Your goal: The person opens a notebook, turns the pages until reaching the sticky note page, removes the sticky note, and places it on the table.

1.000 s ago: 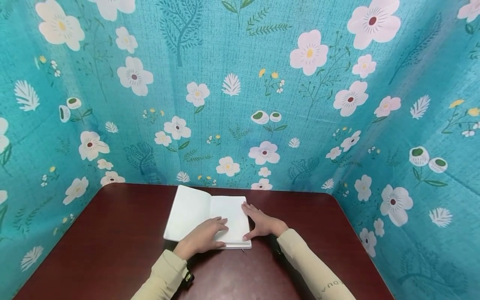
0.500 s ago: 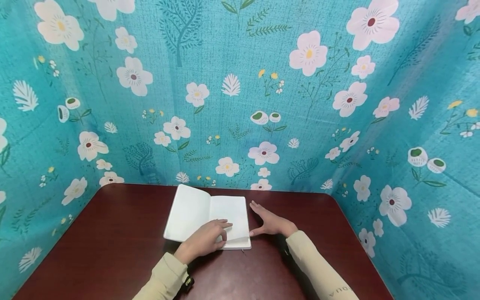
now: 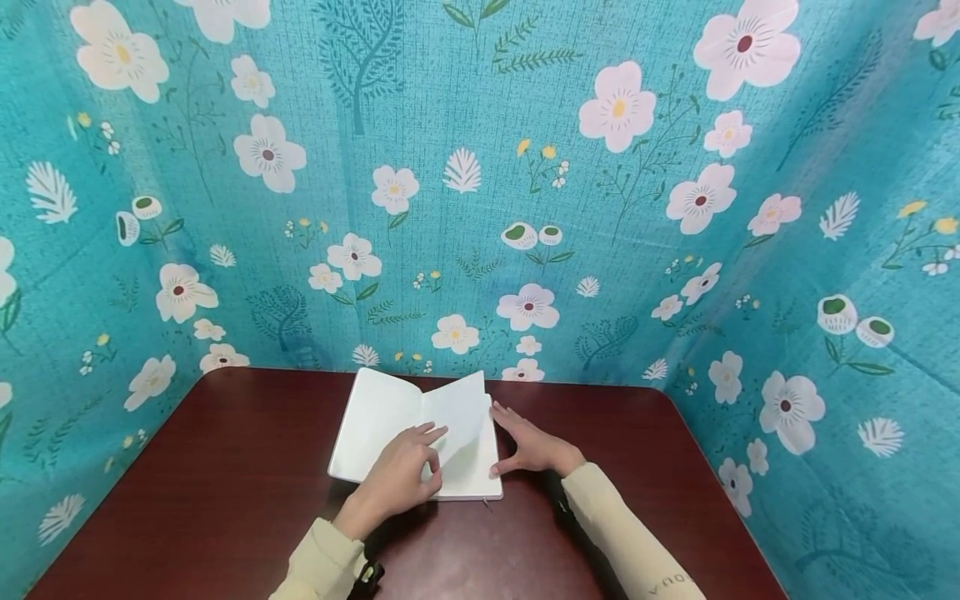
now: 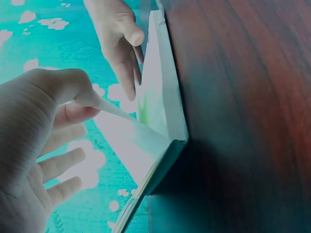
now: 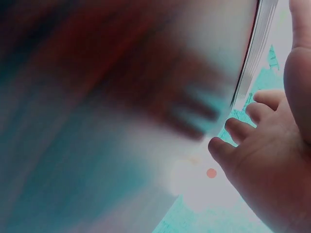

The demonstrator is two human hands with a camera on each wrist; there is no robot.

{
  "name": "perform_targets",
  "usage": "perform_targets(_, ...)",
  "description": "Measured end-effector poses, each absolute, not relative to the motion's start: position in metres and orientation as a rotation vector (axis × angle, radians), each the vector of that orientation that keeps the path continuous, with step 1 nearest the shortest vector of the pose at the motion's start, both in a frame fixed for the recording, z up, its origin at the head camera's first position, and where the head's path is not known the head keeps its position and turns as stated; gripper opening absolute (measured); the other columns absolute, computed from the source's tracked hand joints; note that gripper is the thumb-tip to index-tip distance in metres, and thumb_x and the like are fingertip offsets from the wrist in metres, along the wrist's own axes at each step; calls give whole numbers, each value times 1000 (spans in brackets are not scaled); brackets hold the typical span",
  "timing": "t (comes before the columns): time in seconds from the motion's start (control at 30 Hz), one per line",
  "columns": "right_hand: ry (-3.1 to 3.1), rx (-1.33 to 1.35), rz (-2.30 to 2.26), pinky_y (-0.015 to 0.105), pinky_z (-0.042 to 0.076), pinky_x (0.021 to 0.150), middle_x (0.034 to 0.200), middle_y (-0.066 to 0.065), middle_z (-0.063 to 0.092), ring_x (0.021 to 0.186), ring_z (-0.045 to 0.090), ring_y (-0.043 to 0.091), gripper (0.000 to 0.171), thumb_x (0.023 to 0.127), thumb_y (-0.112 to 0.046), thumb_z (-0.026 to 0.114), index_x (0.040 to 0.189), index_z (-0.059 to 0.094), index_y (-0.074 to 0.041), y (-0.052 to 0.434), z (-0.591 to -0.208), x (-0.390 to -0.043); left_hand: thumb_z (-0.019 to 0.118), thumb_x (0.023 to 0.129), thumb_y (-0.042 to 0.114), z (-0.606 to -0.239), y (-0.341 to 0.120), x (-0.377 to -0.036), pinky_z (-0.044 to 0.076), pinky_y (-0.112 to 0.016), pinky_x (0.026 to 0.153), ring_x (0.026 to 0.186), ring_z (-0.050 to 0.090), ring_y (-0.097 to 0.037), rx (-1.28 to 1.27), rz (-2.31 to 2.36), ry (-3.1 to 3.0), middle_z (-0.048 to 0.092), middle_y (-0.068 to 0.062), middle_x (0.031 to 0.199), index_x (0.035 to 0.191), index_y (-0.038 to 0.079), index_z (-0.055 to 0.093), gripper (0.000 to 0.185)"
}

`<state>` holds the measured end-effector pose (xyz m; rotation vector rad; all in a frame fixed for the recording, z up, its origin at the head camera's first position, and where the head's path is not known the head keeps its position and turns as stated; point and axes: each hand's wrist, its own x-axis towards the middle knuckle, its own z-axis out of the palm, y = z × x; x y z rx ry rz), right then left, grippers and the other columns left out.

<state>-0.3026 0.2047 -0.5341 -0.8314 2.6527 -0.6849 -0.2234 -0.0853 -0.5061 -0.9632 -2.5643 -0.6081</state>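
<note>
An open notebook [image 3: 375, 425] with blank white pages lies on the table. My left hand [image 3: 401, 473] pinches a page [image 3: 459, 408] between thumb and index finger, its other fingers spread. The page is lifted and curves up from the right half of the notebook. In the left wrist view the same page [image 4: 129, 141] stretches from the pinch of the left hand [image 4: 53, 111] to the spine. My right hand [image 3: 536, 446], fingers extended, is at the notebook's right edge. The right wrist view shows that hand [image 5: 272, 141] beside the page block [image 5: 250, 58].
The dark red-brown table [image 3: 247, 467] has a glossy top. A teal floral cloth [image 3: 480, 208] hangs behind and at both sides of it. A thin ribbon [image 3: 487, 504] pokes out from the notebook's near edge.
The left hand has taken hold of a page and raised it, moving slightly left. The right hand came off the right edge, moved right, then returned to it.
</note>
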Motion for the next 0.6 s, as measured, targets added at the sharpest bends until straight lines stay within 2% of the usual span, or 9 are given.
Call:
perform_targets(0.17, 2641, -862, -687, 57, 22, 123, 170, 17, 12, 156, 10, 41, 118, 79, -50, 85, 162, 16, -1, 197, -534, -306, 77, 77, 12, -502, -92, -223, 48, -49, 107, 126, 62, -36, -865, -640, -2509, 69, -14, 131, 57, 11, 68, 22)
perform_targets(0.6, 2643, -762, -605, 56, 24, 123, 170, 14, 16, 157, 14, 37, 117, 78, -50, 85, 162, 18, -4, 189, -534, -306, 77, 78, 5, -481, -100, -233, 52, -49, 102, 127, 62, -35, -749, -774, -2393, 68, -14, 133, 64, 10, 69, 17)
